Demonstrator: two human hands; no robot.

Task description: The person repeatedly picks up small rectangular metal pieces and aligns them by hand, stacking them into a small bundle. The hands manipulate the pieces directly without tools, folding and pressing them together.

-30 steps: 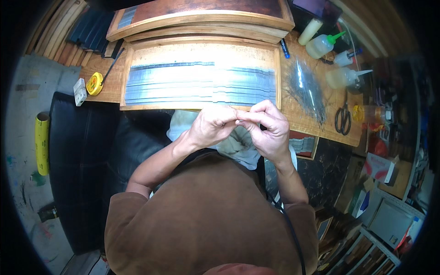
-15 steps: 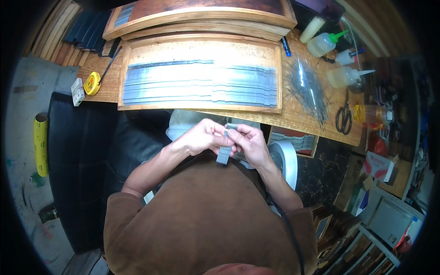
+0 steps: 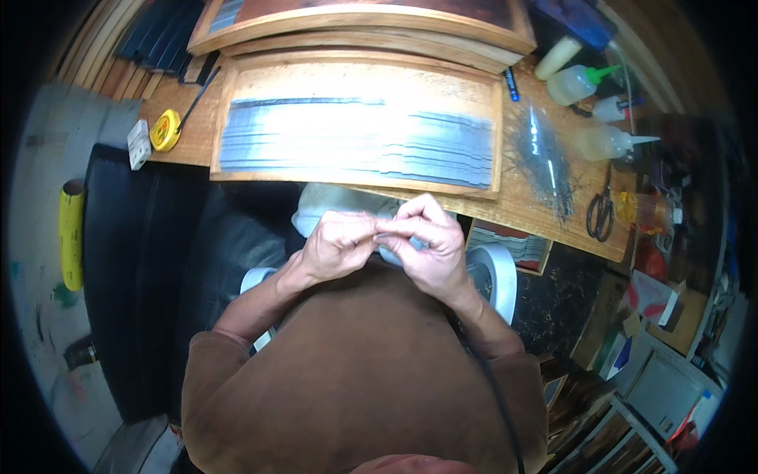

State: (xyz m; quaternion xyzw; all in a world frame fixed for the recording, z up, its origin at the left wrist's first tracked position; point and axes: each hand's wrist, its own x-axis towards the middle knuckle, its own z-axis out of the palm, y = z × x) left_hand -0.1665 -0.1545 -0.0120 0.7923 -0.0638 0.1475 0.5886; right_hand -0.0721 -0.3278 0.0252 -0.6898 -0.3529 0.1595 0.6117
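Note:
My left hand [image 3: 341, 243] and my right hand [image 3: 433, 249] meet in front of my chest, just off the near edge of the workbench. Both are closed, with their fingertips pinched together; whatever lies between them is hidden by the fingers. A pale grey-blue patch [image 3: 390, 255] shows below the fingertips, too blurred to name. Beyond my hands, a shallow wooden tray [image 3: 355, 183] sits on the bench, holding rows of thin grey metal strips [image 3: 308, 142] under bright glare.
Stacked wooden frames [image 3: 363, 37] stand behind the tray. At left lie a yellow tape measure [image 3: 165, 130] and small white box [image 3: 139, 145]. At right are thin wires [image 3: 545, 162], black scissors [image 3: 601, 215], squeeze bottles [image 3: 570, 84] and a blue marker [image 3: 512, 84].
The grey strip-like piece that hung between my hands no longer shows clearly. My hands have turned, knuckles up, and drawn fingertip to fingertip. The whole view has tilted slightly.

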